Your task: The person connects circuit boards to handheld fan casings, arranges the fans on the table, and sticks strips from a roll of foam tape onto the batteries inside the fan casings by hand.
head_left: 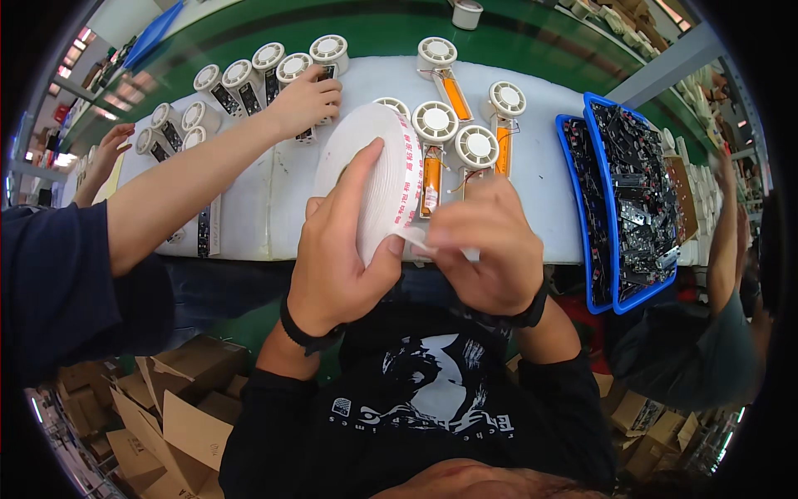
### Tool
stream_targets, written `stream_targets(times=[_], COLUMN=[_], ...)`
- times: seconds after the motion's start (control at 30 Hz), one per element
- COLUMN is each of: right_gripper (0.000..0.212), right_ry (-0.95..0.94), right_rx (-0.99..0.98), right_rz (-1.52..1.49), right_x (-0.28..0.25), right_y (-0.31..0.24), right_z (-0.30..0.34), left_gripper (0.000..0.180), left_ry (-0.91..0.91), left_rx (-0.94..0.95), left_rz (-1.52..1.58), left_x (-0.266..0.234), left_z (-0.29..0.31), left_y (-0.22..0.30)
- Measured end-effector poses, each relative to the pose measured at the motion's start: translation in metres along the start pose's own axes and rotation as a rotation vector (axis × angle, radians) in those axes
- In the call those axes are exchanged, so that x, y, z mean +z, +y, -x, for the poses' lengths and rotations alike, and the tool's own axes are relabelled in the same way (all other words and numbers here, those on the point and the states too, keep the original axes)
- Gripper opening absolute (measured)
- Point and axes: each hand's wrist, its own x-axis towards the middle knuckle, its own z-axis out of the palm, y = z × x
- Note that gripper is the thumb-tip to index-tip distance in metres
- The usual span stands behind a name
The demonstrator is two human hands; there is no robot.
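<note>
My left hand (337, 249) is wrapped round a large roll of white tape (347, 137) with red print along its edge, held upright above the table's near edge. My right hand (495, 241), partly blurred, pinches the tape's loose white end (418, 239) beside the roll. Just beyond my hands lie several white fan-like units with round slotted heads, such as this fan (435, 122). Orange battery packs (431, 179) show in their opened handles, with thin wires. My right hand hides part of the nearest ones, and the roll covers most of another head.
A co-worker's hand (306, 104) reaches in from the left among similar fans (241, 73) with dark boards. On the right, blue trays (617, 287) hold many black circuit boards; another person's arm (725, 233) is beyond. Cardboard boxes (195, 424) stand below left.
</note>
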Motion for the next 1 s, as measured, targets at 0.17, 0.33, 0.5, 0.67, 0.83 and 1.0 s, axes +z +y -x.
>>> stream_targets(times=[0.17,0.33,0.5,0.67,0.83,1.0], right_gripper=[0.058,0.059,0.056,0.054,0.052,0.05], right_ry=[0.068,-0.18,-0.527,-0.673,-0.69,-0.613], right_rx=[-0.127,0.567,0.609,0.551,0.533,0.453], right_rz=[-0.046,0.018,0.086,0.24,0.482,0.692], right_x=[-0.039,-0.06,-0.06,-0.045,-0.034,-0.023], right_y=[-0.013,-0.002,0.018,0.031,0.023,0.014], right_z=[0.009,0.007,0.018,0.021,0.024,0.031], left_gripper=[0.074,0.076,0.079,0.078,0.079,0.085], left_ry=[0.199,0.176,0.173,0.131,0.103,0.041], left_rx=[0.048,-0.003,-0.051,-0.017,-0.014,-0.074], left_rz=[0.105,0.112,0.196,0.127,0.074,0.051], left_x=[-0.004,-0.005,0.003,0.0,-0.004,-0.007], left_z=[0.004,0.006,0.006,0.007,0.007,0.008], left_y=[-0.009,-0.01,-0.01,-0.015,-0.022,-0.021])
